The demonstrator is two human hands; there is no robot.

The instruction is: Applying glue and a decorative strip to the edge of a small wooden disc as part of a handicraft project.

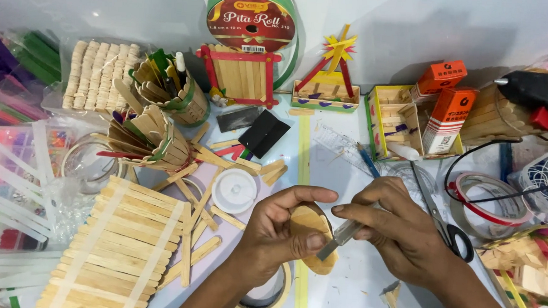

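- Left hand (279, 229) is curled round a small rounded wooden piece (311, 228), fingers clamped on it: thumb lying across the front, the rest tucked behind.
- Right hand (395, 226) has its fingers pinched tight on a little craft knife (338, 237), the blade tip touching the wooden piece right beside the left thumb.
- Both hands sit low in the middle, just above the pale desk (367, 290), with a tape roll (266, 297) under the left wrist.
- A panel of craft sticks (119, 246) lies well off to the left, and a white round lid (234, 191) sits between that and the hands.
- Scissors (445, 222) rest just past the right hand; a black glue gun (542, 102) is up in the far right corner.
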